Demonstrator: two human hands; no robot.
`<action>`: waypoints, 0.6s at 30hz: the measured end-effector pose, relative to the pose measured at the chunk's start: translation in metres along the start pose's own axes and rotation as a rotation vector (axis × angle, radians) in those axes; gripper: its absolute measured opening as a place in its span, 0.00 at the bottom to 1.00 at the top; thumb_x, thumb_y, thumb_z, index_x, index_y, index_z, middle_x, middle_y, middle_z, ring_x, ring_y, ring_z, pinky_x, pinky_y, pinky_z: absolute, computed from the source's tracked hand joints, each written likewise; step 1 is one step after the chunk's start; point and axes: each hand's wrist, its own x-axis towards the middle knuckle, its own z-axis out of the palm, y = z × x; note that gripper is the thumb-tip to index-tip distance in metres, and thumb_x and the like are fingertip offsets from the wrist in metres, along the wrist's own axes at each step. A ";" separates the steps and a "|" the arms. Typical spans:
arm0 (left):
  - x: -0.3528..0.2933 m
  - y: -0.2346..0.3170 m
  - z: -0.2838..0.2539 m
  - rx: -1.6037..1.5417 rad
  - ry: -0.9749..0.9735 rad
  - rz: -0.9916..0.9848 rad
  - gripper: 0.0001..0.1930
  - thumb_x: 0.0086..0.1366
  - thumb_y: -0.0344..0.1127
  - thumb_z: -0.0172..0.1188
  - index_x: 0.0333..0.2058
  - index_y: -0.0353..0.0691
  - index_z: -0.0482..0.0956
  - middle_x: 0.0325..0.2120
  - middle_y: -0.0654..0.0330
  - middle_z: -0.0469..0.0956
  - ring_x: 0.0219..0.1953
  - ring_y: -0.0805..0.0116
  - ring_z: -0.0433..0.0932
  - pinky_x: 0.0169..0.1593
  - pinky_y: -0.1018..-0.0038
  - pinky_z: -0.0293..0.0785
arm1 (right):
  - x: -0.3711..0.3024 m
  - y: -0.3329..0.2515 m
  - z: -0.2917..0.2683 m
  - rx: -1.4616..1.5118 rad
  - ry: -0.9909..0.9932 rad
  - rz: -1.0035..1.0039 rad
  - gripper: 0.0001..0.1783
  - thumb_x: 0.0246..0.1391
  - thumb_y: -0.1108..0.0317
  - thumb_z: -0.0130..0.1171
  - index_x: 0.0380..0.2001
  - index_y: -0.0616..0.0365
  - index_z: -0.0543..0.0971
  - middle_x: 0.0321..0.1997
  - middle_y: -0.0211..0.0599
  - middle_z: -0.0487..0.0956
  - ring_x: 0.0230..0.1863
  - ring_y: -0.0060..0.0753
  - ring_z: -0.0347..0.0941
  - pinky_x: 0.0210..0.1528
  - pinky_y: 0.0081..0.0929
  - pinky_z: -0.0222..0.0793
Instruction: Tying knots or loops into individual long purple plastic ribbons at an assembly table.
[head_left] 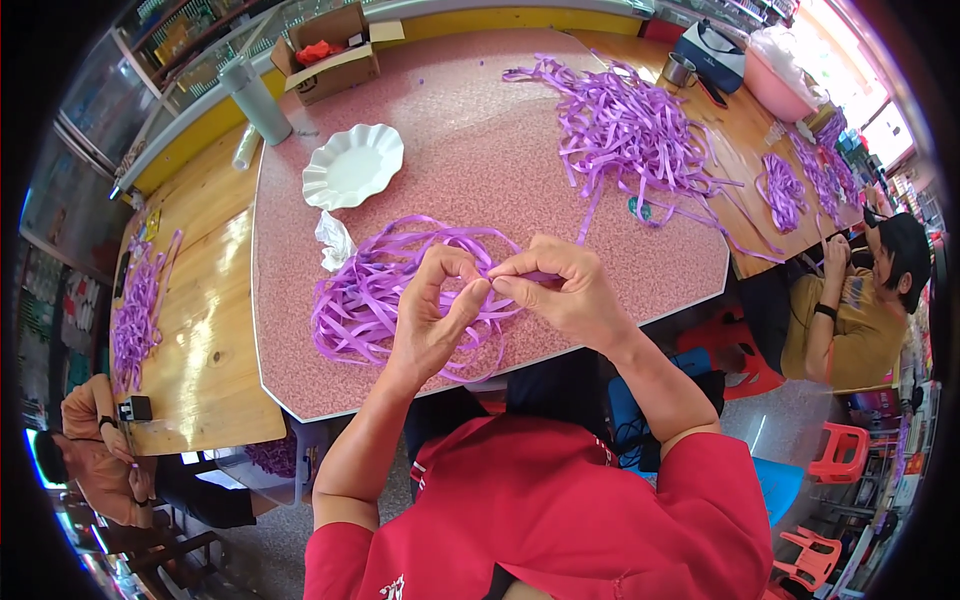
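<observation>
Looks down on a broad pink speckled table [480, 130] with clipped corners and a pale edge. Shows a wooden table [215, 320] along its left side. Takes in a seated co-worker in a mustard top [850, 335] at the right, and another in orange [100, 470] at the lower left. Includes a tangled heap of purple ribbon [635, 125] on the far right of the pink table, and a looser coil of ribbon [360, 305] near the front edge. Raises left hand [435, 318] and right hand [562, 292] over the coil's right side. Ranges behind, toward the far left, over an open cardboard box [337, 80], a scalloped white plate [352, 165] and a pale green flask [256, 102], then a crumpled tissue [335, 242] touching the coil. Ends on a thin purple strand [541, 276], pinched between thumb and forefinger of each hand, fingertips almost meeting.
</observation>
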 end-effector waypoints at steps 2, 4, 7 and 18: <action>0.000 0.000 0.001 0.011 -0.014 -0.010 0.07 0.65 0.29 0.61 0.37 0.37 0.72 0.37 0.61 0.70 0.44 0.71 0.69 0.52 0.74 0.64 | 0.000 -0.001 -0.002 -0.002 -0.004 0.034 0.06 0.54 0.74 0.67 0.36 0.59 0.85 0.27 0.20 0.71 0.27 0.09 0.63 0.26 0.14 0.56; 0.001 0.003 0.003 0.057 0.046 0.096 0.10 0.62 0.28 0.63 0.41 0.37 0.74 0.39 0.58 0.72 0.44 0.66 0.71 0.53 0.71 0.65 | 0.001 0.000 -0.004 0.069 0.004 0.092 0.05 0.55 0.72 0.67 0.35 0.59 0.86 0.25 0.19 0.71 0.26 0.09 0.61 0.26 0.15 0.54; 0.004 0.018 0.003 0.385 0.053 0.288 0.16 0.57 0.28 0.68 0.45 0.40 0.77 0.40 0.57 0.74 0.44 0.62 0.73 0.51 0.67 0.65 | 0.001 -0.001 -0.008 0.101 -0.028 0.198 0.06 0.56 0.70 0.67 0.36 0.58 0.86 0.25 0.19 0.71 0.26 0.10 0.60 0.26 0.17 0.54; 0.006 0.005 -0.011 0.478 0.016 0.410 0.15 0.52 0.32 0.72 0.40 0.42 0.82 0.34 0.62 0.78 0.42 0.60 0.75 0.48 0.66 0.64 | 0.001 0.000 -0.008 0.065 -0.105 0.123 0.07 0.57 0.69 0.66 0.35 0.61 0.85 0.25 0.21 0.71 0.26 0.11 0.61 0.27 0.17 0.55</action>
